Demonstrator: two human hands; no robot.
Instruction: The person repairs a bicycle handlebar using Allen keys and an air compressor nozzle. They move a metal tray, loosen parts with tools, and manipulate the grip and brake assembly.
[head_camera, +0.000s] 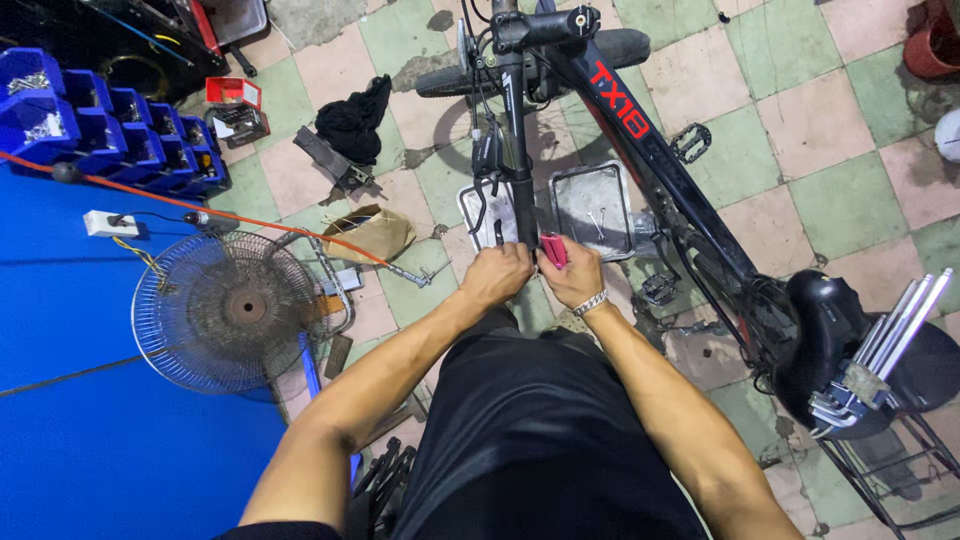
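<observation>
Both forearms reach down together at the black bicycle's fork leg (522, 215), left hand (495, 275) clenched round its lower end to steady it, right hand (572, 275) closed on a red-handled tool (553, 250) beside the metal trays (592, 210) on the floor.

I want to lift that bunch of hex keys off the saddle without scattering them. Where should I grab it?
Grip the hex keys at the ring end, low on the saddle, where the short bent ends bunch together. Come from above on the rear side: the long shafts fan up and outward, so holding them there would probably let them splay.
</observation>
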